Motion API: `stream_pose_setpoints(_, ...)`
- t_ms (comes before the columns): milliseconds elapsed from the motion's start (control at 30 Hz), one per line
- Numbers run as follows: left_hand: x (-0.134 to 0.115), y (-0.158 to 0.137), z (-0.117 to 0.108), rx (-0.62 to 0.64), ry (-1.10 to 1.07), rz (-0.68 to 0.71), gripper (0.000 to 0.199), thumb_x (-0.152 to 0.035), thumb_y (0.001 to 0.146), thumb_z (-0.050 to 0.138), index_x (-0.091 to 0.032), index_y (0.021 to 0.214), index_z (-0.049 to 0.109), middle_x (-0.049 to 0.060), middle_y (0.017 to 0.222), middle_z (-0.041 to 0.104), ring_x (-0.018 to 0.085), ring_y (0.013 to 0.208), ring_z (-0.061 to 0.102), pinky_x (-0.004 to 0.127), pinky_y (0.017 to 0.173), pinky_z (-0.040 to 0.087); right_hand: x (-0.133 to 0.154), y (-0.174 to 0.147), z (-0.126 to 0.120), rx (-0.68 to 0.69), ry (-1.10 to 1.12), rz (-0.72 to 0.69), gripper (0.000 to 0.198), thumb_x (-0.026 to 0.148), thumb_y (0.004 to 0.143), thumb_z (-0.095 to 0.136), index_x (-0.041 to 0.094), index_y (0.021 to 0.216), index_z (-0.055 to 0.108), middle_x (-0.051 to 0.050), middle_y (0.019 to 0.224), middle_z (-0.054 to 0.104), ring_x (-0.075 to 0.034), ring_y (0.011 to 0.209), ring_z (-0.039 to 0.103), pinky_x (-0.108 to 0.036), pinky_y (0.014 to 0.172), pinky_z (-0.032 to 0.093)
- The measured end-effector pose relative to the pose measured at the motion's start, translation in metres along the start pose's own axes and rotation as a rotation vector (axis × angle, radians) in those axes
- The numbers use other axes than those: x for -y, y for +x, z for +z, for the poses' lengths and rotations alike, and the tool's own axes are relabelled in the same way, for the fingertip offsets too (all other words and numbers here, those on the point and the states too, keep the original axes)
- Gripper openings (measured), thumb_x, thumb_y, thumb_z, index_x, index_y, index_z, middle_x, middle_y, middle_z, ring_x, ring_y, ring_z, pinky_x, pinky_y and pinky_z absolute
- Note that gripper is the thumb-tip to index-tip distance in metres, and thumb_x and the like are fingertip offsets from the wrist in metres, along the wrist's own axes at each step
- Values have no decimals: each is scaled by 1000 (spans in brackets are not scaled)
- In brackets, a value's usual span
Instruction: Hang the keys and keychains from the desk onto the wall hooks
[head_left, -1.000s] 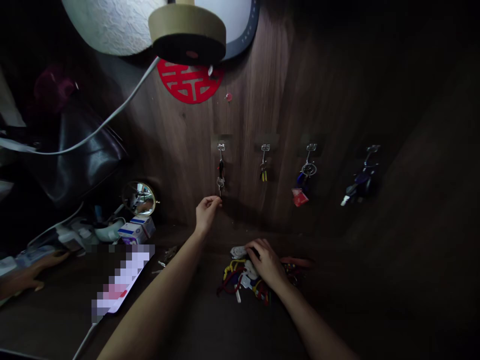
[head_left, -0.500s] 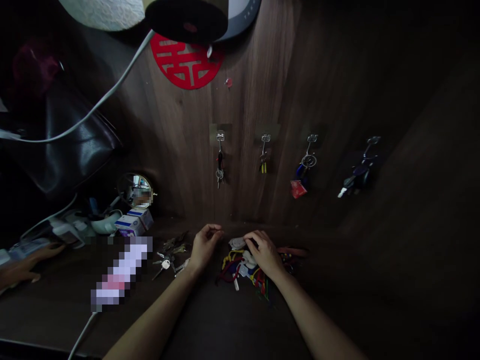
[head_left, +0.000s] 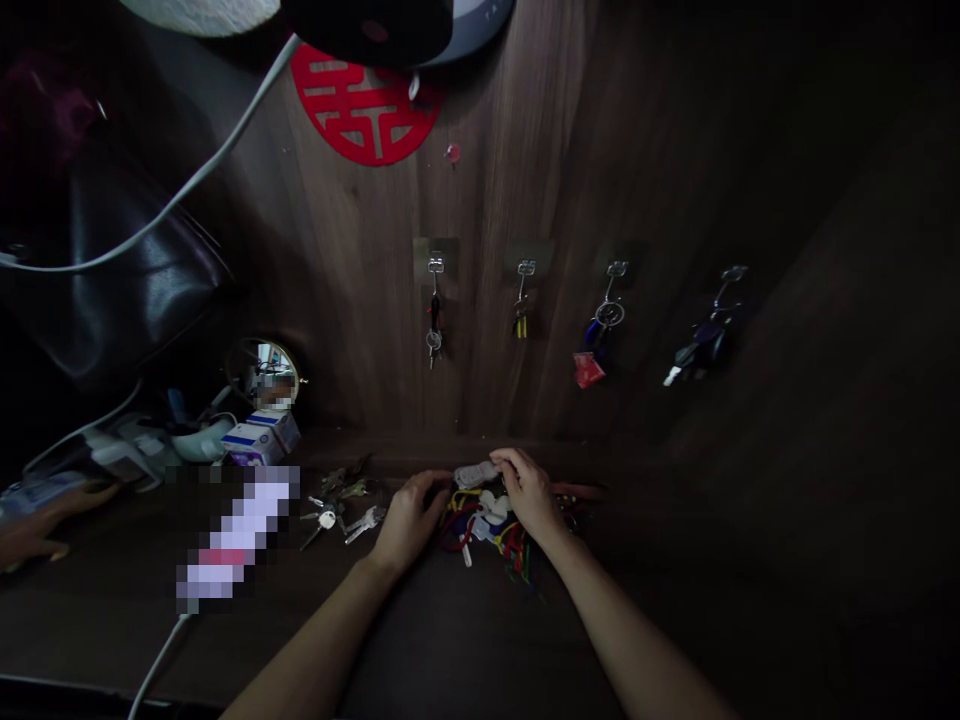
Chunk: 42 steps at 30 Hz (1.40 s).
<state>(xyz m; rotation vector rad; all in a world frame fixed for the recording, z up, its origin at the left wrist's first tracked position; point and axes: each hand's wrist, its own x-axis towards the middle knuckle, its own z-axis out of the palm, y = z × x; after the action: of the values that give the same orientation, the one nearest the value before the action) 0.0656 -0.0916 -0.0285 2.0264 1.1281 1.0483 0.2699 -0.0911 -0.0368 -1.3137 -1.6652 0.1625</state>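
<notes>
A jumble of keys and coloured cords [head_left: 480, 530] lies on the dark surface between my hands. At its back edge is a pale grey, rounded piece like a key fob [head_left: 474, 476]. My right hand [head_left: 531, 498] pinches the right end of this fob with thumb and fingertips. Opposite, my left hand [head_left: 409, 518] has its bent fingers at the left end of the fob, thumb and forefinger slightly apart; any contact is unclear. Just left of that hand are loose metal keys [head_left: 365, 524] and a darker key bunch [head_left: 345, 483].
Above hang key sets on wall hooks: a black one [head_left: 433, 318], a yellow one [head_left: 521, 325], a red-tagged one [head_left: 589, 368] and a dark one [head_left: 697, 350]. Boxes [head_left: 259, 437], a round mirror [head_left: 274, 370], a blurred-out object [head_left: 232, 545] and another hand [head_left: 49, 520] are leftward.
My left hand has moved down and right to the fob's left end. My right hand stays at the fob, which shows more fully. The view has shifted slightly.
</notes>
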Motion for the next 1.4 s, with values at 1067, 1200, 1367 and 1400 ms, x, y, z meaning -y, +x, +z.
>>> stream_pose_setpoints(1067,-1,-1,0,53,169,34,20,-23,83,45,-23,90,63,3,91,68,21,89,59,32,81,43,34,-9,-9,370,-271,-266,11,21,85,52,27,83,62,-4,103,60,-22,97,51,-39,81,41)
stream_pose_setpoints(1200,-3,0,-2,42,99,16,23,-27,85,44,-24,95,65,3,95,69,20,92,60,30,82,43,40,-7,-8,286,-52,-192,14,22,88,45,25,87,59,-3,87,61,-18,86,56,-33,77,44)
stream_pose_setpoints(1367,-10,0,-4,106,-95,-20,30,-32,89,39,-24,103,64,1,98,69,18,92,62,26,82,44,45,-5,-3,152,276,17,13,29,87,47,22,83,58,-1,76,62,-15,68,62,-26,62,48)
stream_pose_setpoints(1400,-11,0,-4,119,-148,-31,31,-34,89,39,-24,105,63,2,99,69,18,92,62,26,82,44,47,-5,-3,140,343,62,13,31,86,49,22,83,58,-1,75,63,-15,66,63,-26,61,49)
